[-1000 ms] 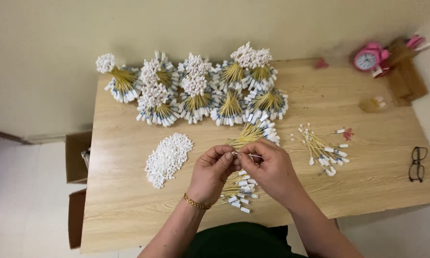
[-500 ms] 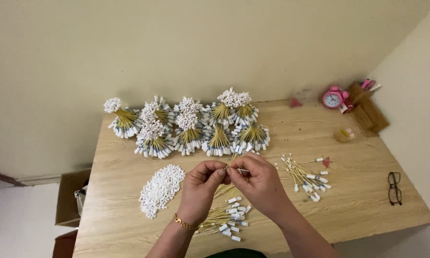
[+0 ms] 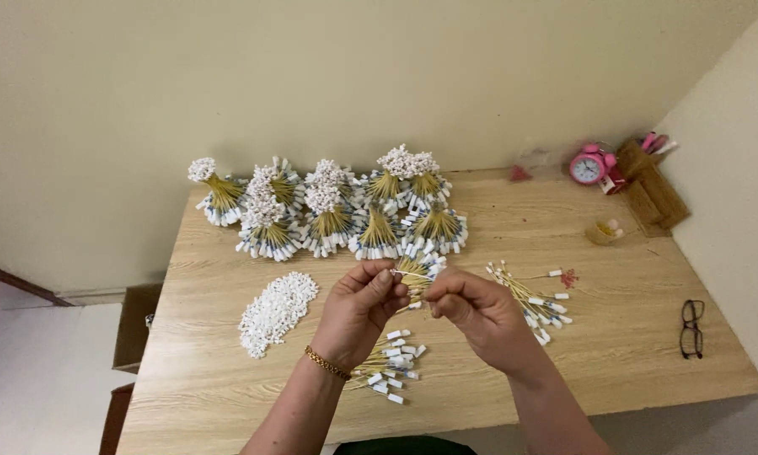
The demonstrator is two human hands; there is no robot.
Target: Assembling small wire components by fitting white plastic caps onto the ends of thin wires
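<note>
Two bare hands were raised above a pale wooden table (image 3: 227,371); a thin yellow stick with a white tip (image 3: 406,274) was pinched between the left hand (image 3: 364,310) and the right hand (image 3: 478,316), fingertips closed, near bundled white-tipped sticks (image 3: 328,211) and a heap of small white caps (image 3: 276,312).

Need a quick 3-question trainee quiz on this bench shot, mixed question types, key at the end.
1. True or false: both hands meet over the table on one thin stick.
2. Which lies nearest the left hand? A) pile of white caps B) glasses C) pink clock
3. Fill in: the tied bundles stand along the table's ____ edge, by the wall.

Key: 1 true. 2 A. 3 far. The right hand pinches the stick from the other side.
</note>
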